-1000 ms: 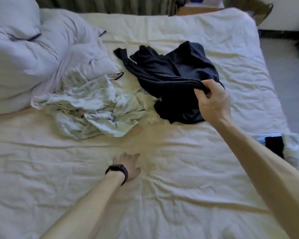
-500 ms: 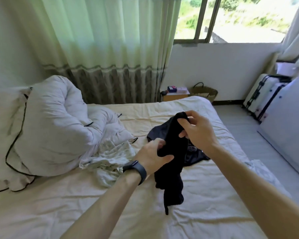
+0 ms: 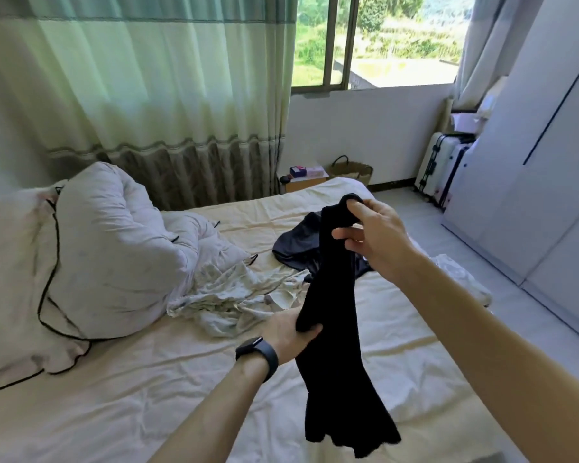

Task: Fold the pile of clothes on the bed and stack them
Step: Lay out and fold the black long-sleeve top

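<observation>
The black garment [image 3: 340,372] hangs lengthwise in the air above the bed [image 3: 131,396], its loose lower end nearest the camera and clear of the sheet; it runs up between the two hands, bunched into a narrow strip. The left hand [image 3: 286,330], with a dark wristband [image 3: 258,355] on its wrist, grips the strip about midway, thumb over the front and fingers wrapped behind it. Higher and farther off, the right hand [image 3: 376,240] pinches the garment's top end, thumb and forefinger closed on a fold of cloth, the other fingers loosely bent beside the fabric. Beyond the left hand a pale crumpled garment [image 3: 228,299] lies on the sheet; just past it, behind the held strip, a second dark garment [image 3: 293,243] lies spread flat. A bundled white duvet [image 3: 114,248] sits to the left of both; farther back stand a small bedside table [image 3: 306,180], a woven basket [image 3: 351,170], the green curtain [image 3: 147,95] and the window [image 3: 381,38].
</observation>
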